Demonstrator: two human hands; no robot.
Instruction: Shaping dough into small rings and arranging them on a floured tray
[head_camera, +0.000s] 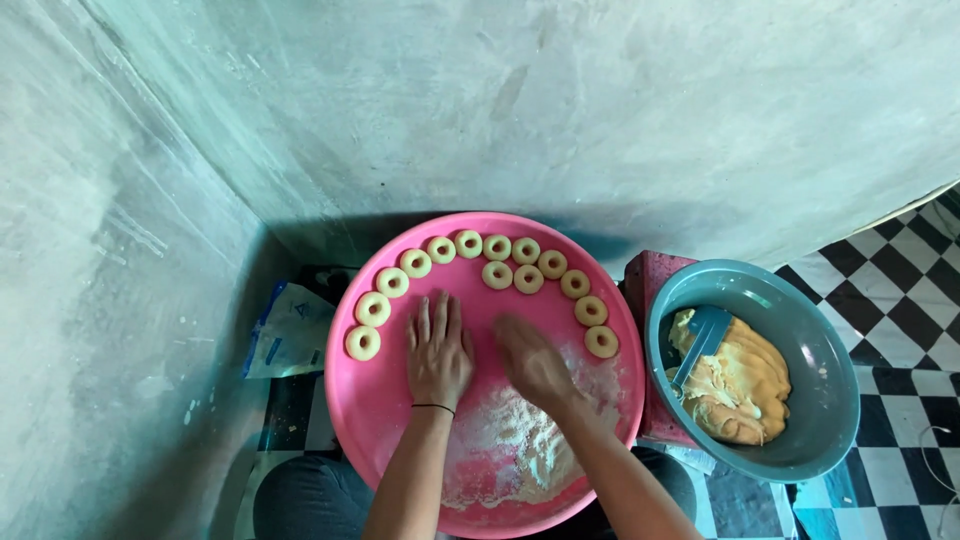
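The person's forearms enter from the bottom edge, elbows cut off. The left hand (438, 352) lies flat, fingers spread, palm down on the pink tray (372, 400), holding nothing. The right hand (532, 362) is blurred; whether it is open or closed around something cannot be told. Beneath and behind both wrists spreads loose flour (515, 440). Beyond the fingertips an arc of dough rings (497, 274) lines the tray's far rim. Right of the right hand, a grey bowl (815, 440) holds yellow dough (745, 385), a blue scraper (703, 340) partly sunk in it
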